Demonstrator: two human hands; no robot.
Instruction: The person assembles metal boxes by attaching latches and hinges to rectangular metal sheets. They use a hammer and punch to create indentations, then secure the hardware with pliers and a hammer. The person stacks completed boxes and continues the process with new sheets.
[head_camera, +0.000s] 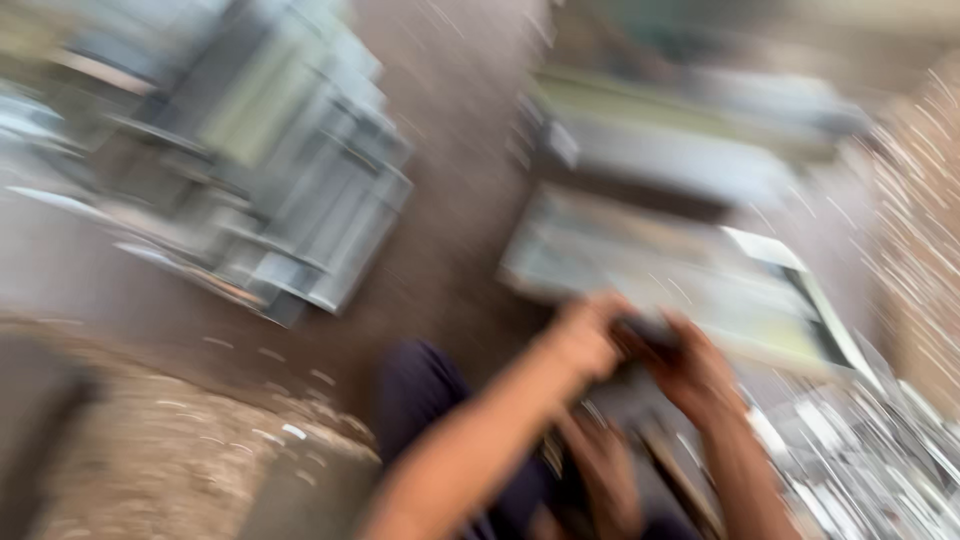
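Note:
The head view is heavily smeared by motion. My left hand (585, 335) and my right hand (695, 375) meet at the lower middle, both closed around a small dark object (648, 330) held between them. What the object is cannot be made out. Below the hands are my knee in dark cloth (420, 390) and a foot (600, 470) on the ground.
A stack of grey metal frames or panels (290, 190) lies at the upper left. Flat greenish-grey sheets (660, 270) lie beyond the hands. Shiny metal scraps (870, 470) are at the lower right. A brown dirt floor (450, 200) runs between them, with rubble (170, 450) at the lower left.

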